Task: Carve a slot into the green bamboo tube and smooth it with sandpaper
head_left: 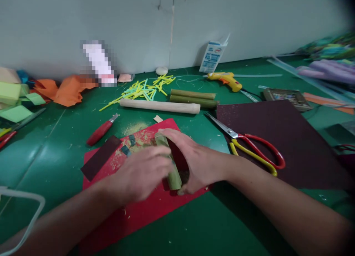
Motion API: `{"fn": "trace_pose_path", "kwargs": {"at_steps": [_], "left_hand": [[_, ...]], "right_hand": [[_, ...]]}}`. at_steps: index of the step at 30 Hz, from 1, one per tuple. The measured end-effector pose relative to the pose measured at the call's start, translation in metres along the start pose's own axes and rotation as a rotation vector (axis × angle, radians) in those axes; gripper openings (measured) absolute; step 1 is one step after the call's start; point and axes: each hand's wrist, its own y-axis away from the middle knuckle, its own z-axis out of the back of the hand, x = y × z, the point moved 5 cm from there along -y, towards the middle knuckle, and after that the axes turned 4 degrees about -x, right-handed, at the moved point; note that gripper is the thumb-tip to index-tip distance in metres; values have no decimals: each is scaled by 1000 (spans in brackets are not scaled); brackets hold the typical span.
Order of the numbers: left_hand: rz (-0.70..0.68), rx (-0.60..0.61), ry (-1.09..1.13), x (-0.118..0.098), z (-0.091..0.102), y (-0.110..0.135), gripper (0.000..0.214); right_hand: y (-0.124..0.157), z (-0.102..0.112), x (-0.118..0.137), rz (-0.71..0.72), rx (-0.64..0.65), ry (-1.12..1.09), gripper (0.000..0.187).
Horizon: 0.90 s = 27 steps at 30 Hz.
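My right hand [195, 158] curves around a short green bamboo piece [174, 178], gripping it near both ends over a red sheet [155, 208]. Across the middle of the bamboo lie the bent fingers of my left hand [144, 171], slightly blurred. A sliver of something bluish shows by its fingertips; what those fingers hold is hidden. Pale shavings [135, 132] and small dark blue-grey strips [125, 150] lie on the sheet beyond my left hand. A dark brown strip [101, 158] rests at the sheet's left edge.
On the green table are a red-handled knife [101, 132], scissors [246, 141] on a dark sheet [277, 137], a pale stick [159, 106], bamboo lengths [194, 98], yellow-green strips [141, 89] and a yellow glue gun [226, 80]. Orange paper [69, 91] lies left; a wall stands behind.
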Motion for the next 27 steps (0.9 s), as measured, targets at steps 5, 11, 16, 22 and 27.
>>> {"fn": "trace_pose_path", "kwargs": {"at_steps": [5, 11, 16, 22, 27], "left_hand": [[20, -42, -99, 1, 1, 0, 23], [0, 6, -36, -3, -2, 1, 24], [21, -12, -68, 0, -1, 0, 23], [60, -8, -80, 6, 3, -1, 23], [-20, 41, 1, -5, -1, 1, 26]], "right_hand": [[0, 0, -1, -15, 10, -6, 123], [1, 0, -1, -21, 18, 16, 123], [0, 2, 2, 7, 3, 4, 121], [1, 1, 0, -5, 9, 1, 122], [1, 1, 3, 23, -2, 17, 120]]}}
